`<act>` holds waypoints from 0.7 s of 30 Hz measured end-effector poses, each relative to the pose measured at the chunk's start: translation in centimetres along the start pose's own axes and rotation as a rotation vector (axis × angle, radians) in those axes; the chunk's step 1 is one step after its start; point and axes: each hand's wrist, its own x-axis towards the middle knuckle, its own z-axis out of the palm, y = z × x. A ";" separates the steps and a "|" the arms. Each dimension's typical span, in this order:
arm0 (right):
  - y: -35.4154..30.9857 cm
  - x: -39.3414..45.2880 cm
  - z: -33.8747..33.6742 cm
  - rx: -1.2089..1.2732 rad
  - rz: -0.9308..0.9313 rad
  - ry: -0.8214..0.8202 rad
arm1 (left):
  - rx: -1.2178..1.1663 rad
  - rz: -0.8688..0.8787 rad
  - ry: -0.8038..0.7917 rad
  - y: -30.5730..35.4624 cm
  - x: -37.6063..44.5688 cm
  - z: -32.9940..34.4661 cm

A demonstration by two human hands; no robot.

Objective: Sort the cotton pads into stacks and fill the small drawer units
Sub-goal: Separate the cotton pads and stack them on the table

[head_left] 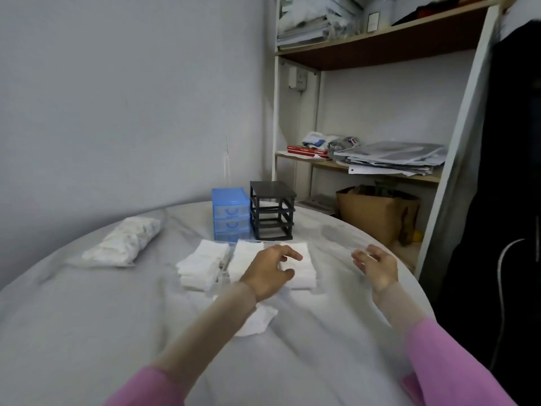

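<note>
Three stacks of white cotton pads lie side by side on the grey-covered round table: a left stack (202, 266), a middle stack (244, 259) and a right stack (301, 271). My left hand (270, 272) hovers over the middle and right stacks, fingers spread, holding nothing. My right hand (376, 265) is open in the air to the right of the stacks. Behind the stacks stand a blue drawer unit (231, 215) with drawers in and a black drawer frame (272, 212) with empty slots. A loose pad (257, 320) lies under my left forearm.
A clear bag of cotton pads (126, 241) lies at the table's left. A shelf unit (366, 159) with papers stands behind the table at right, a brown paper bag (377, 212) beneath it. Dark clothing (509, 171) hangs at far right, past the table's right edge.
</note>
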 end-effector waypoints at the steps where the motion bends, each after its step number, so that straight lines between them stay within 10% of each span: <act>1: 0.1 0.5 0.1 -0.040 0.025 -0.024 | 0.047 0.009 -0.014 -0.1 0.3 0.4; 21: 0.1 1.4 2.3 -0.632 -0.120 -0.241 | -0.061 -0.043 0.064 -1.5 0.3 -0.5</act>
